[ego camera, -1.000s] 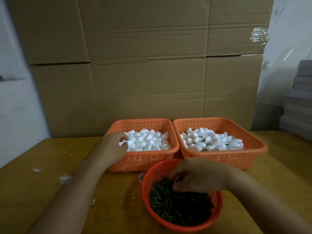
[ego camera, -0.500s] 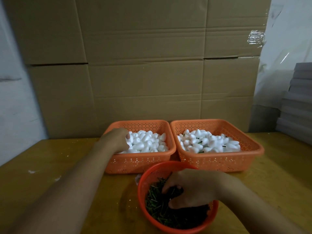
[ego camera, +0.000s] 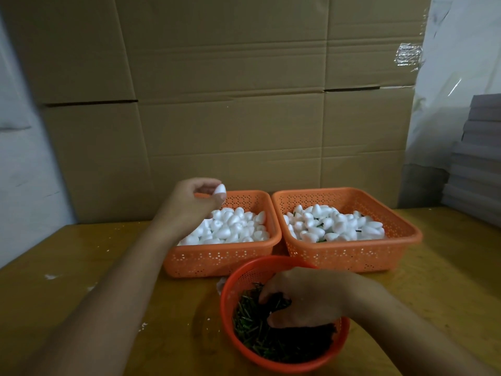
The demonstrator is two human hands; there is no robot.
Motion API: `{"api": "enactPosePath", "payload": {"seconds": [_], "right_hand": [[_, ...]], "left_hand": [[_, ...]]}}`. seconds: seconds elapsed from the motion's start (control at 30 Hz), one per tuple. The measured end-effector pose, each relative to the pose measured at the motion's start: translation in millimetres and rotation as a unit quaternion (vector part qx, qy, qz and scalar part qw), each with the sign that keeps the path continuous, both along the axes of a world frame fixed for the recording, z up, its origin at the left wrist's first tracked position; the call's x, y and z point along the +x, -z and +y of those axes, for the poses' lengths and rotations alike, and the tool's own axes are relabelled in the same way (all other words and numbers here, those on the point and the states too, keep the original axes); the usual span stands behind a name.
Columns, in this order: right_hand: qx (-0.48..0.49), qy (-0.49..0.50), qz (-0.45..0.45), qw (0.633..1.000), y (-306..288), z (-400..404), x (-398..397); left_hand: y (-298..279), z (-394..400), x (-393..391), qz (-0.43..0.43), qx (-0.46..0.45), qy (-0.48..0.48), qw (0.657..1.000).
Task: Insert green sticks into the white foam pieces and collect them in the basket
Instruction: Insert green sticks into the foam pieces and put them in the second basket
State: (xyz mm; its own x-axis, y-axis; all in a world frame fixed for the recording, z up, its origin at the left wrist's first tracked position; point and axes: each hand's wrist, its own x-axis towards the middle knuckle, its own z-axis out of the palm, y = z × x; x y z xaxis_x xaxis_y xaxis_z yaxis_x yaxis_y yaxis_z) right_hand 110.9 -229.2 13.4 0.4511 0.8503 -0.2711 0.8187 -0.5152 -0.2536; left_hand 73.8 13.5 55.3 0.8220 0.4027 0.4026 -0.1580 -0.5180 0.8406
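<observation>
The left hand (ego camera: pixel 196 198) is raised above the left orange basket (ego camera: pixel 222 260), fingertips pinched on 1 white foam piece (ego camera: pixel 220 189), an egg-shaped bud whose long axis tilts up and to the right. The right hand (ego camera: pixel 306 299) is curled down into the round red basket (ego camera: pixel 230 294) of thin green sticks (ego camera: pixel 252 329), which lie in every direction; whether it grips any is hidden. The right orange basket (ego camera: pixel 349 253) holds foam pieces with green sticks showing.

Head view, forward-down over table (ego camera: pixel 67 267)

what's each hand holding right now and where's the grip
The left hand pinches one white foam piece by its lower end at the fingertips. The right hand is buried in the green sticks; its hold cannot be told.
</observation>
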Motion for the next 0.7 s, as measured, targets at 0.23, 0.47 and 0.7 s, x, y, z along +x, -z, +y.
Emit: {"api": "enactPosePath", "payload": {"seconds": [0.23, 0.47, 0.7], "right_hand": [[-0.001, 0.000, 0.002, 1.000, 1, 1, 0], [0.008, -0.001, -0.005, 1.000, 3, 2, 1], [0.012, 0.003, 0.000, 1.000, 4, 1, 2]], "left_hand": [[-6, -30, -22, -0.039, -0.438, 0.239, 0.866], [-2, -32, -24, -0.037, -0.465, 0.247, 0.849], [0, -28, -31, -0.017, -0.398, 0.255, 0.881]]}}
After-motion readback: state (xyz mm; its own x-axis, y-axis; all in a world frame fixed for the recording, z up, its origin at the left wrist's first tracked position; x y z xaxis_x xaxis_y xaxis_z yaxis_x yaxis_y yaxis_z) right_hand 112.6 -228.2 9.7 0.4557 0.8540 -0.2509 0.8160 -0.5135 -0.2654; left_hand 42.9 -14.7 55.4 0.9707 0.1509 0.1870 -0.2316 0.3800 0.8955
